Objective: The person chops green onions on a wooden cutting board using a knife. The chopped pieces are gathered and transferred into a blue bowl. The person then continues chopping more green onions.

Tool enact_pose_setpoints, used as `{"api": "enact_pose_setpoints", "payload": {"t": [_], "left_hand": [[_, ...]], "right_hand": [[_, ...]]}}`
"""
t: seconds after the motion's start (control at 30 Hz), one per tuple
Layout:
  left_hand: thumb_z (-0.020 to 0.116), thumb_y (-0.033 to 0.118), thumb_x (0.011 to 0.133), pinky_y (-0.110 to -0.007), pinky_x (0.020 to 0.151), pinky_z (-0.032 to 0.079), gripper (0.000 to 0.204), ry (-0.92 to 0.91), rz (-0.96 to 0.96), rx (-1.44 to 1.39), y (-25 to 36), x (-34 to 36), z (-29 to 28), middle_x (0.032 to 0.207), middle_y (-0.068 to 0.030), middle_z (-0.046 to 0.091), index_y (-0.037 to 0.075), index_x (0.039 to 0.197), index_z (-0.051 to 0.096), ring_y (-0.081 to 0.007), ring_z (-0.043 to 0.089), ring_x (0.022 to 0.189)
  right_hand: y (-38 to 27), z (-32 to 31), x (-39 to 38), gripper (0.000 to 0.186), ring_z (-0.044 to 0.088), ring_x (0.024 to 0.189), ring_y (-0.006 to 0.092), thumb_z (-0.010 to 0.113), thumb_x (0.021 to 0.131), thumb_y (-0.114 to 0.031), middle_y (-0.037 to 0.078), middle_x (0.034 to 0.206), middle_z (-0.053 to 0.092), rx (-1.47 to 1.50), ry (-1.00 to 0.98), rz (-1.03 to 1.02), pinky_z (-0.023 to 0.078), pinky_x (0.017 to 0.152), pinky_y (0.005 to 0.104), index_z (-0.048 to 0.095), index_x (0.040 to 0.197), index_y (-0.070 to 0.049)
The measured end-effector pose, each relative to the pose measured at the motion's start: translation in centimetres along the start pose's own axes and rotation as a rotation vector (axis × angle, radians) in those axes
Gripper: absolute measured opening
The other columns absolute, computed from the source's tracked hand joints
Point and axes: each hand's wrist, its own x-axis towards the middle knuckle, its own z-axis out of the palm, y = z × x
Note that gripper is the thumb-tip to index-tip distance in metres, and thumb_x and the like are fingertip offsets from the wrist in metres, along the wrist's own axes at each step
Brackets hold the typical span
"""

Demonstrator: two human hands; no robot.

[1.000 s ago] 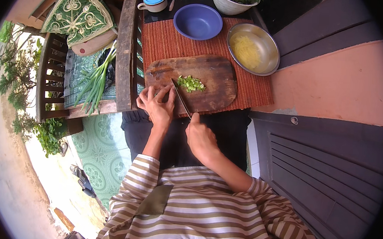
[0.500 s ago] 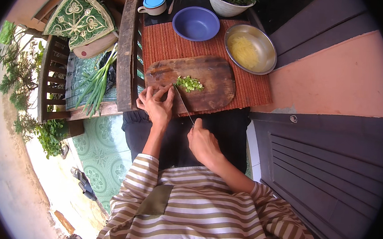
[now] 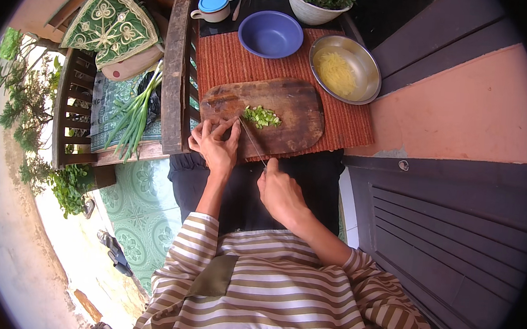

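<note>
- Far left, an embroidered cloth [image 3: 111, 25], green with pale scrollwork, is draped over the corner of a slatted wooden seat [image 3: 127, 152].
- On that seat lies a loose bunch of spring onions [image 3: 133, 119], white ends up and long green leaves fanning down, beside some black plastic.
- A pale lidded cup [image 3: 213, 8] with a bright blue cover stands on the dark tabletop [image 3: 259, 3].
- The left hand [image 3: 217, 149] rests at the near left corner of the wooden cutting board [image 3: 300, 118], its fingers bent and bunched downward; whether they pinch anything underneath, I cannot tell.
- A slim knife [image 3: 253, 139] slants across the board's near edge, its tip close to those fingertips.
- The chopped spring onion [image 3: 262, 117], light green and in small uneven bits, sits in a low heap near the board's middle, just right of the blade.
- Beyond the board, a purple bowl [image 3: 271, 35] overlaps the far edge of the rust-orange woven mat [image 3: 361, 125].
- The right hand [image 3: 281, 193] is closed around the knife's handle, in front of the board.
- At far right on the mat, a steel bowl [image 3: 367, 80] contains pale yellow shreds [image 3: 336, 73].
</note>
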Motion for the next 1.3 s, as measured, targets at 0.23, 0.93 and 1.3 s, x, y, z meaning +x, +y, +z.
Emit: {"api": "enact_pose_setpoints", "payload": {"t": [0.23, 0.93, 1.3], "left_hand": [[0.079, 0.033, 0.082, -0.049, 0.105, 0.021, 0.017, -0.014, -0.013, 0.006, 0.1, 0.1, -0.1, 0.1, 0.0047, 0.064, 0.023, 0.095, 0.082, -0.0221, 0.049, 0.115], [0.078, 0.03, 0.082, -0.047, 0.103, 0.024, 0.017, 0.022, 0.054, 0.044, 0.1, -0.3, -0.1, 0.098, 0.004, 0.064, 0.025, 0.098, 0.082, -0.022, 0.051, 0.11], [0.078, 0.032, 0.083, -0.047, 0.105, 0.022, 0.014, -0.044, -0.066, -0.04, -0.4, 0.2, -0.3, 0.094, 0.0058, 0.068, 0.024, 0.094, 0.082, -0.0197, 0.052, 0.113]], "right_hand": [[-0.9, -0.9, 0.4, 0.021, 0.07, 0.085, 0.048, 0.051, 0.095, -0.007, 0.033, 0.084, 0.068, -0.017, -0.127, 0.085, 0.058, 0.074, 0.0533, 0.044, 0.111, 0.006], [-0.1, 1.5, 0.3, 0.019, 0.07, 0.082, 0.0484, 0.05, 0.098, -0.013, 0.032, 0.083, 0.067, 0.001, -0.084, 0.094, 0.058, 0.071, 0.0533, 0.041, 0.107, 0.002], [0.8, 1.2, 0.4, 0.026, 0.068, 0.079, 0.0493, 0.048, 0.101, -0.02, 0.032, 0.08, 0.067, 0.047, -0.018, 0.021, 0.056, 0.069, 0.0556, 0.042, 0.109, 0.003]]}}
